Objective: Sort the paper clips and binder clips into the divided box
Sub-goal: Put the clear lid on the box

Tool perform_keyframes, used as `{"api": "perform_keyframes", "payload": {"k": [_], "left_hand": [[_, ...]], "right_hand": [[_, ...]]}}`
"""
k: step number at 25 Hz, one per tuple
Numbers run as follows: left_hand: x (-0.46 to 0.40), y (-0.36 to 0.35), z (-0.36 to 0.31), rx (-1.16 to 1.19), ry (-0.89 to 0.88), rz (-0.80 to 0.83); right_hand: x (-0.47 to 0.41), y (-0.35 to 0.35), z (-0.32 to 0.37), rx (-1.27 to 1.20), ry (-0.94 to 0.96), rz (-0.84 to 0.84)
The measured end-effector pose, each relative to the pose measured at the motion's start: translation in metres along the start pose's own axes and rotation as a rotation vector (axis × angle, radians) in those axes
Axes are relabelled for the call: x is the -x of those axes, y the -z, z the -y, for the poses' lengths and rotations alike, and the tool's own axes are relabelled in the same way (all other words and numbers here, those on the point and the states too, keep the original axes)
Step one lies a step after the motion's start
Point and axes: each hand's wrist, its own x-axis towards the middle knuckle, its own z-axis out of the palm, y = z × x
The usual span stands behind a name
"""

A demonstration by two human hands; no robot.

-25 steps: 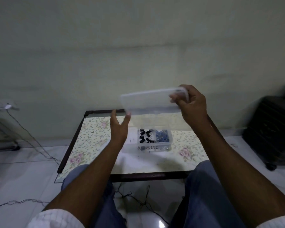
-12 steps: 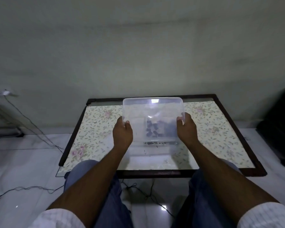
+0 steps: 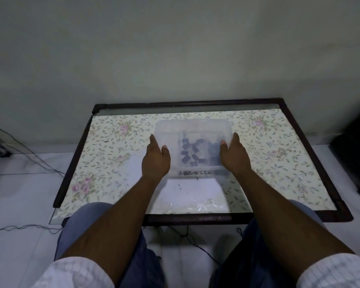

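Note:
A clear plastic lid [image 3: 192, 127] lies flat over the divided box [image 3: 195, 173] at the middle of the table. My left hand [image 3: 156, 161] grips the lid's left edge, thumb on top. On the lid's right edge my right hand [image 3: 234, 156] holds it the same way. Through the lid I see several black binder clips [image 3: 192, 153] in one compartment and a blurred mass of blue paper clips [image 3: 214, 152] to their right. Whether the lid is pressed fully down on the box cannot be told.
The low table [image 3: 112, 146] has a floral cover and a dark wooden frame [image 3: 187, 219], its back edge against the wall. A few small dark specks [image 3: 180, 187] lie in front of the box. Cables [image 3: 23, 227] run over the floor at left; a black object [image 3: 357, 159] stands at right.
The lid, held up in the air by my right hand a second ago, has come down flat over the box. My left hand has taken hold of its left edge.

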Motion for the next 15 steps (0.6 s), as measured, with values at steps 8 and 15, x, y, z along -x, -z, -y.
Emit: {"api": "perform_keyframes", "payload": {"k": [8, 15], "left_hand": [[-0.013, 0.007, -0.004, -0.23, -0.052, 0.024], [-0.079, 0.009, -0.004, -0.369, -0.181, 0.111]], "right_hand": [[-0.019, 0.002, 0.002, 0.132, -0.021, 0.095], [-0.064, 0.004, 0.012, 0.301, 0.133, 0.096]]}}
